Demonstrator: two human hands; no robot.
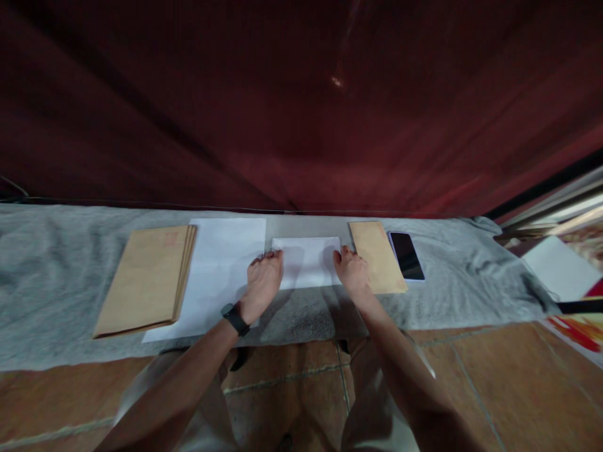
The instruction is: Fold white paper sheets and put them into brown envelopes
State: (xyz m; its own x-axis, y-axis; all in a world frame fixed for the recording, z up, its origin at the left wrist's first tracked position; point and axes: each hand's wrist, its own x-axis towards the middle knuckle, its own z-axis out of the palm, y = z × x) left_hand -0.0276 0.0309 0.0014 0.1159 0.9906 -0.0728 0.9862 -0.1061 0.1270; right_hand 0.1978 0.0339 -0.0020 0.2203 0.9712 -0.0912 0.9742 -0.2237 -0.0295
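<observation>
On grey cloth [56, 276], left hand [262, 279] and right hand [351, 270], fingertips pressed flat on folded white paper [307, 260]; no legible writing.

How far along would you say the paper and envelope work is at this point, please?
Done, it seems: one brown envelope lies apart on the right, beside the phone. In hand: the left hand and right hand press the two ends of a small, apparently folded white sheet. Left: a stack of brown envelopes and flat white sheets wait on the left.
</observation>
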